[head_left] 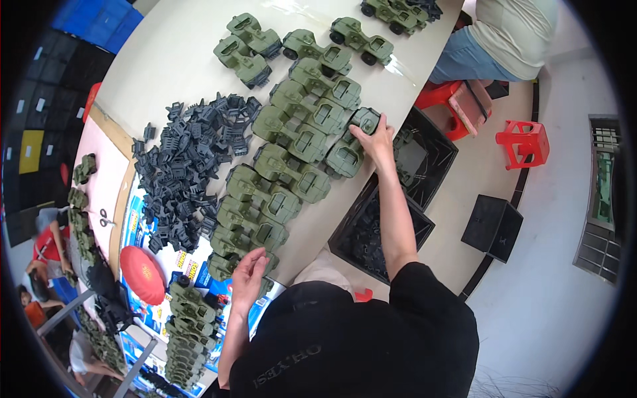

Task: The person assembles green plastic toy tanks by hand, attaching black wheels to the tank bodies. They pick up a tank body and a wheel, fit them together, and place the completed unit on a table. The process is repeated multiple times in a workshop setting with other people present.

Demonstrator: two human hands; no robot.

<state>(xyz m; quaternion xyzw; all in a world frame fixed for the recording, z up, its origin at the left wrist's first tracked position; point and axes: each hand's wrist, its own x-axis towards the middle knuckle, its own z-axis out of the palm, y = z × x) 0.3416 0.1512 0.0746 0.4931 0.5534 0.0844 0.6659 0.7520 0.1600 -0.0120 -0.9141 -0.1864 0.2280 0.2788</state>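
A long row of olive-green toy truck bodies (292,142) lies on the white table (172,60). My right hand (375,140) is stretched out and grips a green truck body (352,142) at the table's right edge. My left hand (249,275) rests on the near end of the row, fingers curled on a green truck body (229,262). Beside the row sits a heap of dark grey plastic parts (192,159).
Black crates (381,229) stand under the table edge, another black crate (491,225) and red stools (524,142) on the floor. A seated person (504,33) is at the far end. A red oval ball (141,273) and more green trucks (186,331) lie to the left.
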